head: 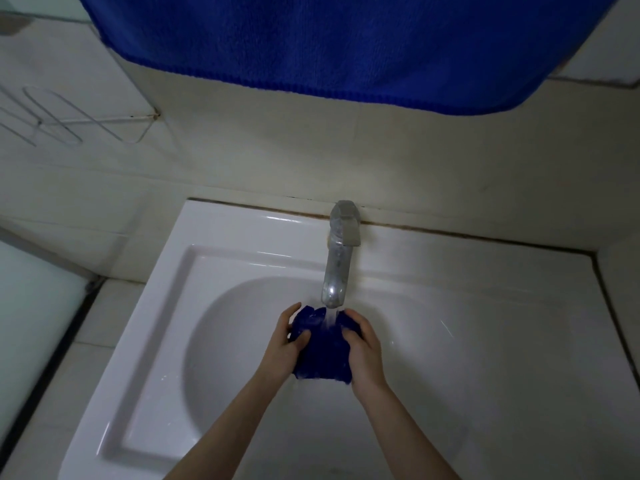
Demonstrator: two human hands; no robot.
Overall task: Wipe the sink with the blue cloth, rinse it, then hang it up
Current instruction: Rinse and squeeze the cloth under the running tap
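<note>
Fingers of our left hand (284, 344) and right hand (363, 348) clamp the blue cloth (322, 355) between them, tap (337, 258) water landing just above: we judge rinsing underway, hanging left.

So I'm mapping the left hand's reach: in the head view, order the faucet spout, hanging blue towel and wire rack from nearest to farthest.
From the left hand:
1. Faucet spout, just up-right.
2. Wire rack, wall, upper left.
3. Hanging blue towel, top, overhead.

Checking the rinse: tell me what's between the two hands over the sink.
In the head view, the bunched blue cloth sits between the left hand and right hand, both gripping it, with the tap's water falling on it.
</note>
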